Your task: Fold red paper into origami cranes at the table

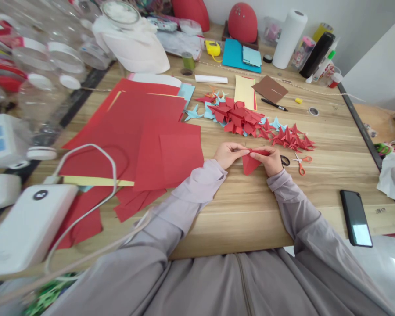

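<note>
Pinching part-hidden red paper (249,164): left hand (228,155), right hand (271,161).

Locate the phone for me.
In the head view, the phone lies on the table's right side, near its front edge, to the right of the right sleeve.

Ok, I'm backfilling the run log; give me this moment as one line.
left hand: pinching red paper; right hand: pinching same paper; nearby: orange-handled scissors, origami pieces
</note>
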Demonstrator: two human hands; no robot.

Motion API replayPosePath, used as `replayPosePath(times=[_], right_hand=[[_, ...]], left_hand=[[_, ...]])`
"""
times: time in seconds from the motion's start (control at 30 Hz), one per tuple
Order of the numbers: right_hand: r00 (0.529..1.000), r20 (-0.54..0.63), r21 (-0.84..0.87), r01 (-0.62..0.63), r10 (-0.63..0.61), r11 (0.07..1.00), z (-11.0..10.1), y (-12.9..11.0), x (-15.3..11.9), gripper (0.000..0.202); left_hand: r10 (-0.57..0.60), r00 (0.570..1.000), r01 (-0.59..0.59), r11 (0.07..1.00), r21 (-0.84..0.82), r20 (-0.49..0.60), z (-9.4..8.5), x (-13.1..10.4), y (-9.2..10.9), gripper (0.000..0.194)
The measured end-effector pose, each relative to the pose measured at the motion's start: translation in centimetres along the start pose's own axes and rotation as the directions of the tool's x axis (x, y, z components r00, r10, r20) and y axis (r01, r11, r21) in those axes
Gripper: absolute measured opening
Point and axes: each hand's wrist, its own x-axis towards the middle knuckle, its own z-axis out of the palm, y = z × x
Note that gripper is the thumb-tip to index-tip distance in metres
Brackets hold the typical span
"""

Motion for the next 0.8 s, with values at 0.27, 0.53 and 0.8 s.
replayPosePath(times=[0.27,0.53,0.8], right_hand=[[1.000,-0.001,-0.075,0.013,-0.013,0.997,0.02,-0.40,-0.11,0.025],[1.000,0.006,-0.122,0.027,-0.027,0.992,0.14,-0.69,-0.19,0.022],[1.000,-0.002,-0.092,0.008,-0.008,0.996,0.13,-0.55,-0.12,0.020]], left_hand=[[-0.013,0.999,0.013,1.000,0.007,-0.040,0.23,0.11,-0.32,0.040],[-0.017,0.999,0.019,0.999,0.033,-0.049,0.32,0.05,-0.30,0.040],[-0.032,0.998,0.033,0.999,0.017,-0.047,0.43,0.05,-0.22,0.039]])
